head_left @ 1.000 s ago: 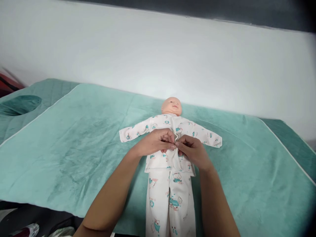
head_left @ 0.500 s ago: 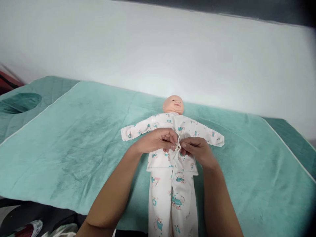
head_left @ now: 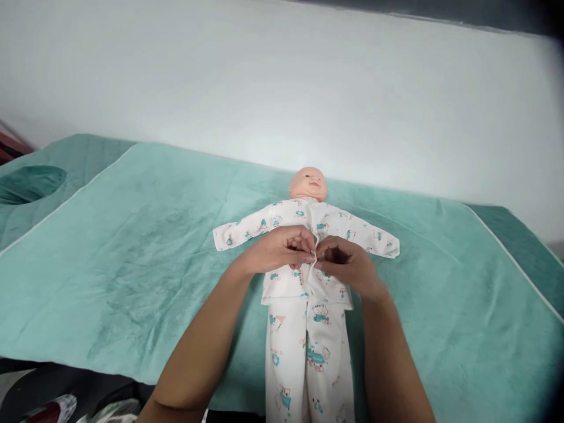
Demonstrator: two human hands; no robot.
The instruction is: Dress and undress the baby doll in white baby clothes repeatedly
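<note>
A baby doll [head_left: 308, 183] lies on its back in the middle of a teal towel [head_left: 145, 252], head toward the white wall [head_left: 282, 88] and both sleeves spread straight out to the sides. It wears a white printed top [head_left: 273, 218] and matching printed trousers [head_left: 286, 346], whose legs run off the bottom edge of the view.

The left hand [head_left: 282, 249] and the right hand [head_left: 350, 267] meet over the doll's chest. Their fingers are curled, and each pinches the front edge of the top where the two flaps come together down the middle. The fingertips of the two hands touch or nearly touch there, and any fastening between them is too small to make out. The hands and both forearms cover much of the middle of the top and part of the waist, so the lower stretch of the opening is partly hidden.

The towel has a pale border and is spread on a darker green padded table [head_left: 529, 252], which shows beyond it at left and right. At the far left the table has an oval face hole [head_left: 30, 183]. In the lower left corner, below the towel's edge, lie some blurred things that cannot be identified.

Counted: one doll, one top with two sleeves, one pair of trousers, one towel, one table with one hole, and two hands, both the person's own
</note>
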